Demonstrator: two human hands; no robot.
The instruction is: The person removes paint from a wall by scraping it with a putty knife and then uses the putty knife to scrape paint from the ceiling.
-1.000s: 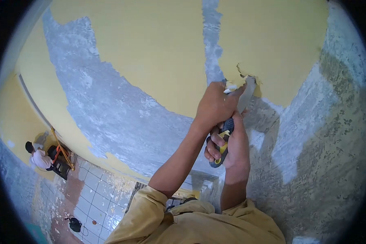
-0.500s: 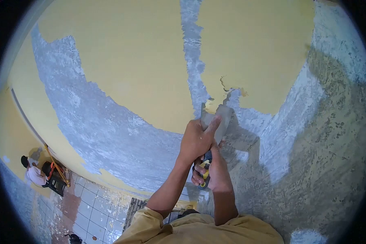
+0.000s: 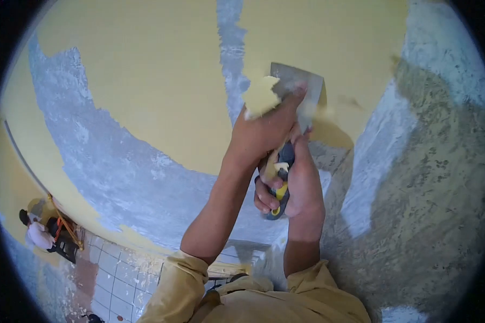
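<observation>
A wide-bladed paint scraper (image 3: 311, 89) is up against the yellow painted wall (image 3: 161, 70). My right hand (image 3: 305, 180) is wrapped around its dark grey and yellow handle. Higher up, my left hand (image 3: 267, 128) grips the blade, its thumb laid along the metal; its other fingers are mostly hidden. A loose, ragged flake of yellow paint (image 3: 260, 98) sits over the back of my left hand, by the blade's left side. A small pale chip (image 3: 281, 167) rests near the handle. Left of the blade runs a bare grey strip (image 3: 231, 59) between painted areas.
At the far lower left, a person (image 3: 39, 235) is beside an orange-legged stepladder (image 3: 64, 222). Paint scraps litter the tiled floor (image 3: 106, 279). Rough grey wall (image 3: 420, 204) spreads to the right, and a scraped bluish-grey band (image 3: 118, 161) curves across the left.
Both hands have pushed the scraper upward along the wall. A larger paint flake has come away and now lies over my left hand. The view has shifted slightly.
</observation>
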